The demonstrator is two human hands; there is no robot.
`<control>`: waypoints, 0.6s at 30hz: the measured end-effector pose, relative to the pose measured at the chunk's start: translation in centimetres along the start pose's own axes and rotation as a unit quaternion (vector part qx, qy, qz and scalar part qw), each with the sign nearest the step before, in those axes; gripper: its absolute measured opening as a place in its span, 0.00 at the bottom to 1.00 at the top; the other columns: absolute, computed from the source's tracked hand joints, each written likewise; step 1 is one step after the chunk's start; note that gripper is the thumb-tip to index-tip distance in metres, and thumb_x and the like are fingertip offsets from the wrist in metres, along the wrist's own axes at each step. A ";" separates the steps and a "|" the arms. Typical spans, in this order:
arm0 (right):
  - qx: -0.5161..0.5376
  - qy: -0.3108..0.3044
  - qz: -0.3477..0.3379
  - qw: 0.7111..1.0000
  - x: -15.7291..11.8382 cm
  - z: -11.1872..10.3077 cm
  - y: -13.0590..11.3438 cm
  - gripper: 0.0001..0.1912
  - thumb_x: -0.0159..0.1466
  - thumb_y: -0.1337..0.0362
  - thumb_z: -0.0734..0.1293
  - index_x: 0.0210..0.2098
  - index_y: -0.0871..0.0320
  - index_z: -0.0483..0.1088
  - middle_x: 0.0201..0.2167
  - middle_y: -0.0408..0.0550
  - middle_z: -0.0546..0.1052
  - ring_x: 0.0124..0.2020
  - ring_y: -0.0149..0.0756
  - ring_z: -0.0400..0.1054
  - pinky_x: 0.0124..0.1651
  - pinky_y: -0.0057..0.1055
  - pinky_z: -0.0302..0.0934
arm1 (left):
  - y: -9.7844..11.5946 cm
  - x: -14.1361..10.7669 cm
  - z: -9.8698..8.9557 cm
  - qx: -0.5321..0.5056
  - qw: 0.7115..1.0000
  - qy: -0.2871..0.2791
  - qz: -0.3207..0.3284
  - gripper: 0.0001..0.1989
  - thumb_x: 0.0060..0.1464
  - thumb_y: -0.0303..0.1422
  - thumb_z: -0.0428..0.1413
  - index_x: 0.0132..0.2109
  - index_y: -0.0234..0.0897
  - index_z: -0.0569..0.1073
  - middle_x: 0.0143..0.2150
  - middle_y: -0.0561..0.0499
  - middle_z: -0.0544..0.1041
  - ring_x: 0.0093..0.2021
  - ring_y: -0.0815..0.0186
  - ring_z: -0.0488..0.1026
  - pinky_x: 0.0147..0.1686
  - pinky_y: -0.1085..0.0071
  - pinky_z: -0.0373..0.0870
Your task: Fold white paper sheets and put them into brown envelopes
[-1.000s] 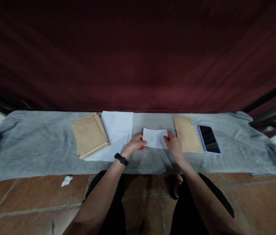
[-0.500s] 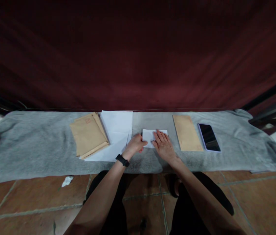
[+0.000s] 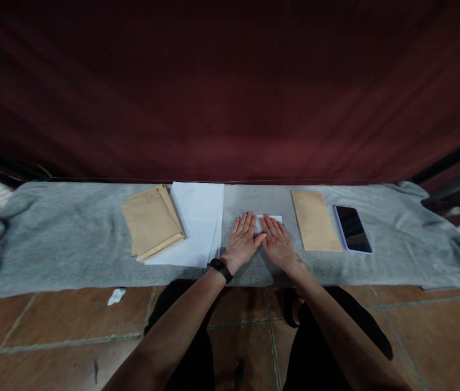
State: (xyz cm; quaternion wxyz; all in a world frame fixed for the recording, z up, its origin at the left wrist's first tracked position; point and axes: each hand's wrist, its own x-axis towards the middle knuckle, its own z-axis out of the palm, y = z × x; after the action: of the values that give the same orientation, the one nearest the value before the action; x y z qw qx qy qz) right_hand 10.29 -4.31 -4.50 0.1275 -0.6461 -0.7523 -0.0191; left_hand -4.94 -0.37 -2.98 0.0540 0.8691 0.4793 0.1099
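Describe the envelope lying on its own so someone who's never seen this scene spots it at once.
Start at the gray cloth spread below the dark red backdrop. Right of the right hand lies a flat tan envelope, between that hand and the phone. It lies by itself, whereas the other tan envelopes overlap in a pile on the left.

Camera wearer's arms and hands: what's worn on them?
Left hand: no glove, with a black, close-fitting wristband at the wrist. Right hand: no glove, nothing on the wrist. No sleeves in view on either forearm. Too small to rule out rings.
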 end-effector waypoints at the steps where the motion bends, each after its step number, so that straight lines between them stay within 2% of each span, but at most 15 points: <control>1: -0.001 0.003 0.001 1.000 -0.1 0.0 0.1 0.28 0.74 0.63 0.51 0.71 0.64 0.54 0.72 0.55 0.54 0.73 0.43 0.48 0.72 0.44 0.43 | -0.2 0.0 0.0 0.006 1.000 0.000 -0.007 0.35 0.69 0.48 0.40 0.72 0.27 0.54 0.74 0.40 0.53 0.74 0.56 0.48 0.72 0.56 0.46; 8: -0.007 0.033 0.031 0.999 -0.6 0.3 1.1 0.32 0.74 0.53 0.52 0.71 0.67 0.52 0.71 0.60 0.57 0.72 0.46 0.49 0.71 0.46 0.46 | -0.9 0.0 -0.1 0.031 0.998 -0.015 -0.045 0.35 0.69 0.47 0.41 0.73 0.27 0.50 0.75 0.39 0.51 0.75 0.55 0.46 0.72 0.57 0.45; 15: -0.011 0.041 0.066 0.997 -0.7 0.1 2.1 0.32 0.74 0.54 0.52 0.69 0.71 0.55 0.69 0.63 0.60 0.70 0.50 0.54 0.69 0.46 0.47 | -0.8 -0.2 -0.1 0.037 0.997 -0.016 -0.059 0.37 0.68 0.49 0.40 0.73 0.27 0.49 0.75 0.39 0.51 0.75 0.56 0.45 0.72 0.56 0.43; 18: 0.014 0.047 0.094 0.994 -0.4 -0.6 2.7 0.30 0.73 0.56 0.53 0.67 0.69 0.58 0.67 0.64 0.64 0.67 0.51 0.58 0.66 0.48 0.52 | -0.8 -0.2 0.0 0.031 0.998 -0.006 -0.059 0.36 0.68 0.49 0.40 0.73 0.28 0.50 0.74 0.39 0.52 0.75 0.55 0.46 0.72 0.55 0.45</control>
State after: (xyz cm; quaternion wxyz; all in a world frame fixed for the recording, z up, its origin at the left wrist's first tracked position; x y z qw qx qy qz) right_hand 13.10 -4.36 -4.40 0.1727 -0.7107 -0.6815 -0.0271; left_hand -5.72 -0.10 -3.17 0.0364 0.8411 0.5327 0.0865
